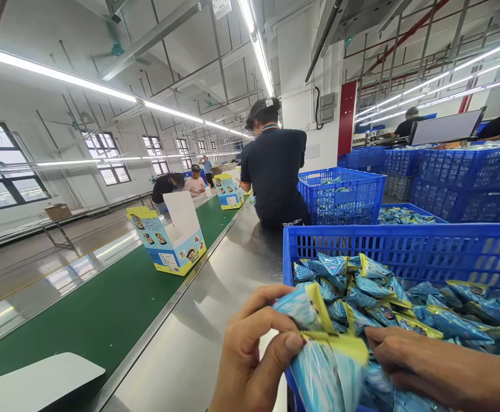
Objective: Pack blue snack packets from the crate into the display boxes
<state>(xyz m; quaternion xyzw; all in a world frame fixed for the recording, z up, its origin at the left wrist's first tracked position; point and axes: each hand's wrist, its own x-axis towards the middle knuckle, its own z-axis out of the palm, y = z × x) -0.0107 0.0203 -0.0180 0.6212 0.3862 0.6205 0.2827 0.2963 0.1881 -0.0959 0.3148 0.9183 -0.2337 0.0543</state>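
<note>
My left hand (260,349) is closed on two blue-and-yellow snack packets, pinched near their yellow ends. One packet (303,309) points up and away, and the other packet (329,372) hangs in front, slightly blurred. My right hand (417,357) reaches from the right over the blue crate (400,232), its fingers curled together and low among the loose packets (370,289). The front packet and the pile hide its fingertips, so what they grip cannot be made out.
A green conveyor belt (133,303) runs along the left beside a metal ledge (215,274). On it stand an open printed box (172,240) and another box (228,191); a white flap (39,380) juts in nearby. A co-worker (273,171) stands ahead, near more blue crates (344,197).
</note>
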